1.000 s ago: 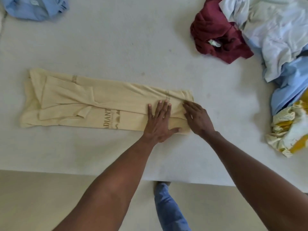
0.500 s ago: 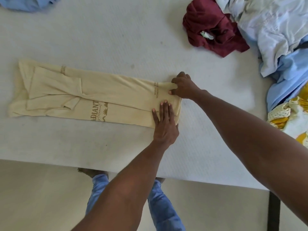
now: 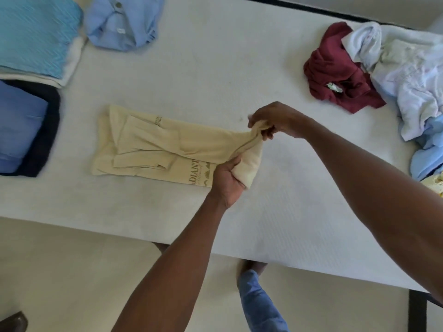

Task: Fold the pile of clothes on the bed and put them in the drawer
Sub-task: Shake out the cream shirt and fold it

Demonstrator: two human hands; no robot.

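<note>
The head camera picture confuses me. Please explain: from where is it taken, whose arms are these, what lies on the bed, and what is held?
There is no machine here. A person wears a camera on the head, so it looks down at that person's own two arms. The left hand and the right hand both grip one end of a beige T-shirt, lifting that end off the white bed; the rest lies flat. Folded clothes sit at the far left, with a light blue shirt beside them. A maroon garment and a loose pile of clothes wait on the right.
</note>
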